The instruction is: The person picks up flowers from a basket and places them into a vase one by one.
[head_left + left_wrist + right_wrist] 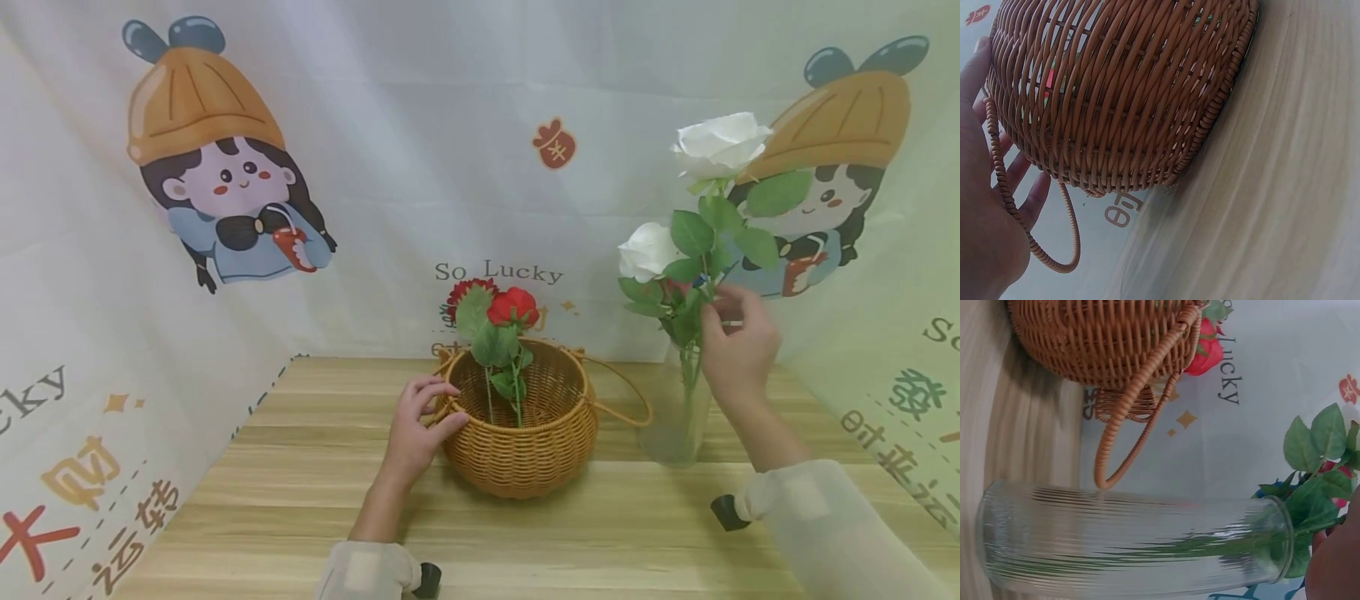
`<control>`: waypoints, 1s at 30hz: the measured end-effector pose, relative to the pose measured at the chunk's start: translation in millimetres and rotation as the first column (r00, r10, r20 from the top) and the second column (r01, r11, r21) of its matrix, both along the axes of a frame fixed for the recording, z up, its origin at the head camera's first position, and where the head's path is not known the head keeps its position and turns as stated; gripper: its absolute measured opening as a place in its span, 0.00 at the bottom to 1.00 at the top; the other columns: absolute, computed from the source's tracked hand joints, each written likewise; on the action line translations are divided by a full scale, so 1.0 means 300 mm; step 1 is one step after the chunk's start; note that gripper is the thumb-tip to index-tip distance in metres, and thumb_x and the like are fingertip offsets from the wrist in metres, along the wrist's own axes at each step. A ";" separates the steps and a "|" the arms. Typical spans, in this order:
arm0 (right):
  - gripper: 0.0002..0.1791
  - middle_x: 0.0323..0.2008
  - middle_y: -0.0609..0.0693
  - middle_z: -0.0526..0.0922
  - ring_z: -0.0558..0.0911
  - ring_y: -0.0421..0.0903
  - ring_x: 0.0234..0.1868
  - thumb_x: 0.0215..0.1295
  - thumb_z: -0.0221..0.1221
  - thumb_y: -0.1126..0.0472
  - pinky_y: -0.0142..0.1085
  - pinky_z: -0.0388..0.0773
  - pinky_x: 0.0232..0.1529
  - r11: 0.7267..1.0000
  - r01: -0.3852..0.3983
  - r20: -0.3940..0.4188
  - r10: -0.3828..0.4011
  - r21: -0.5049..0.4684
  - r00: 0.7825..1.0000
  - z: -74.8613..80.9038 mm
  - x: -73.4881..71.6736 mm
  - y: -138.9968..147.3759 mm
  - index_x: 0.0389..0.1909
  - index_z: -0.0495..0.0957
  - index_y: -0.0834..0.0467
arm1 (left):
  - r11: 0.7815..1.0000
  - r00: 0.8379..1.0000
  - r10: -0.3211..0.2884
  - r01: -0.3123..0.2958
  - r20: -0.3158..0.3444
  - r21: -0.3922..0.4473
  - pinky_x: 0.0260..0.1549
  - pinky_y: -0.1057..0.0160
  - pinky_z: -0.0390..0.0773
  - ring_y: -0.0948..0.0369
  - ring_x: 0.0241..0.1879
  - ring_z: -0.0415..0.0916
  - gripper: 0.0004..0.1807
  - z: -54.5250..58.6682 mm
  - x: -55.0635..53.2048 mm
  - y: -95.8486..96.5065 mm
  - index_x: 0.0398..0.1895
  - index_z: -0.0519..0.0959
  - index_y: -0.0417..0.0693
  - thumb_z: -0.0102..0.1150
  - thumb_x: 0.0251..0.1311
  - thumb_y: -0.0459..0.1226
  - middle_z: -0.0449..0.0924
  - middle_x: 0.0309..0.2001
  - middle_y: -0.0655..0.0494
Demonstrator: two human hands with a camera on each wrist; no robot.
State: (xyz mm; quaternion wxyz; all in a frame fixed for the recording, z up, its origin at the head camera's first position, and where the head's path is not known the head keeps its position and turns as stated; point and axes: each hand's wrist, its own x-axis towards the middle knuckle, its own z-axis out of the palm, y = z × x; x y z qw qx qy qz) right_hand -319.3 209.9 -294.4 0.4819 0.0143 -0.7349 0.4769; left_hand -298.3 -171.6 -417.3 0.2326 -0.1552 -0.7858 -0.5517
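Observation:
A brown wicker basket (525,462) stands on the table, with a red rose (514,307) and a darker red flower (457,298) leaning inside. My left hand (411,427) is at the basket's left rim, its fingers loosely spread and the thumb against the wicker; a handle loop (1063,265) hangs beside the palm. On the right, a clear ribbed glass vase (1116,544) holds green stems. My right hand (742,346) pinches a stem just above the vase mouth, below a tall white rose (722,146). A lower white rose (647,252) leans left; its stem is partly hidden.
The basket's other handle loop (633,387) reaches right, close to the vase. Pink and blue petals show among the vase leaves (1325,434). A printed cloth (390,183) stands behind and at both sides of the wooden table (255,500).

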 end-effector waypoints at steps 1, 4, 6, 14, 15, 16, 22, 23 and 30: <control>0.13 0.30 0.21 0.73 0.73 0.20 0.34 0.68 0.59 0.72 0.16 0.71 0.38 1.000 0.006 -0.003 -0.006 -0.007 1.000 -0.008 -0.002 0.003 0.51 0.81 0.69 | 1.000 1.000 0.000 0.000 -0.002 -0.001 0.59 0.46 0.74 0.46 0.68 0.69 0.16 0.000 0.000 0.000 0.49 0.84 0.45 0.74 0.59 0.34 0.73 0.65 0.42; 0.12 0.29 0.18 0.71 0.73 0.20 0.33 0.67 0.58 0.72 0.17 0.70 0.38 0.999 0.021 0.004 -0.020 -0.029 1.000 -0.027 -0.007 0.010 0.50 0.81 0.69 | 1.000 1.000 0.003 -0.003 -0.003 0.002 0.59 0.46 0.74 0.45 0.68 0.68 0.15 -0.001 0.002 0.004 0.49 0.84 0.44 0.74 0.58 0.32 0.73 0.65 0.41; 0.12 0.28 0.16 0.70 0.73 0.20 0.33 0.68 0.58 0.72 0.18 0.70 0.38 0.999 0.028 0.020 -0.027 -0.038 0.999 -0.039 -0.007 0.015 0.50 0.80 0.69 | 1.000 1.000 0.003 -0.003 -0.006 0.003 0.59 0.46 0.74 0.45 0.67 0.68 0.15 -0.003 0.001 0.005 0.49 0.84 0.44 0.73 0.59 0.31 0.73 0.65 0.41; 0.12 0.29 0.16 0.70 0.72 0.19 0.33 0.67 0.57 0.73 0.17 0.70 0.39 0.997 0.042 0.026 -0.041 -0.057 0.999 -0.068 -0.004 0.018 0.50 0.79 0.71 | 1.000 1.000 -0.003 0.003 -0.010 0.006 0.58 0.46 0.73 0.45 0.67 0.69 0.15 0.000 0.000 0.004 0.49 0.84 0.44 0.73 0.59 0.31 0.73 0.65 0.41; 0.13 0.29 0.16 0.70 0.73 0.19 0.32 0.66 0.58 0.73 0.17 0.70 0.38 0.997 0.044 0.025 -0.042 -0.062 0.999 -0.070 -0.005 0.018 0.50 0.79 0.70 | 1.000 1.000 -0.004 0.004 -0.011 0.007 0.59 0.46 0.73 0.45 0.67 0.68 0.15 0.001 0.001 0.005 0.49 0.84 0.44 0.73 0.59 0.31 0.73 0.65 0.41; 0.13 0.29 0.17 0.70 0.73 0.19 0.32 0.66 0.58 0.73 0.16 0.71 0.38 0.997 0.043 0.022 -0.042 -0.068 0.999 -0.070 -0.006 0.017 0.50 0.79 0.70 | 1.000 1.000 -0.003 0.003 -0.012 0.007 0.58 0.46 0.73 0.45 0.67 0.69 0.15 0.002 0.000 0.005 0.49 0.84 0.44 0.73 0.59 0.31 0.73 0.65 0.41; 0.13 0.33 0.39 0.82 0.73 0.23 0.32 0.64 0.58 0.73 0.18 0.72 0.38 0.993 0.031 0.006 -0.031 -0.114 1.000 -0.078 0.008 0.007 0.49 0.79 0.71 | 1.000 1.000 -0.001 0.001 -0.016 0.000 0.58 0.46 0.74 0.45 0.67 0.69 0.15 0.001 -0.002 0.004 0.49 0.84 0.44 0.73 0.59 0.30 0.73 0.64 0.41; 0.13 0.34 0.42 0.82 0.73 0.23 0.33 0.64 0.58 0.73 0.19 0.72 0.37 0.992 0.031 0.002 -0.031 -0.119 1.000 -0.080 0.012 0.005 0.48 0.79 0.71 | 1.000 1.000 -0.001 0.001 -0.017 0.000 0.58 0.46 0.74 0.45 0.66 0.69 0.15 0.000 -0.003 0.003 0.49 0.84 0.44 0.73 0.59 0.30 0.73 0.64 0.41; 0.13 0.33 0.25 0.73 0.73 0.23 0.33 0.64 0.59 0.75 0.19 0.71 0.38 0.991 0.029 -0.022 -0.032 -0.130 0.999 -0.083 0.028 -0.002 0.50 0.79 0.72 | 1.000 1.000 -0.001 0.001 -0.015 0.004 0.59 0.46 0.73 0.45 0.67 0.69 0.15 0.000 -0.001 0.000 0.49 0.84 0.44 0.74 0.59 0.32 0.73 0.65 0.41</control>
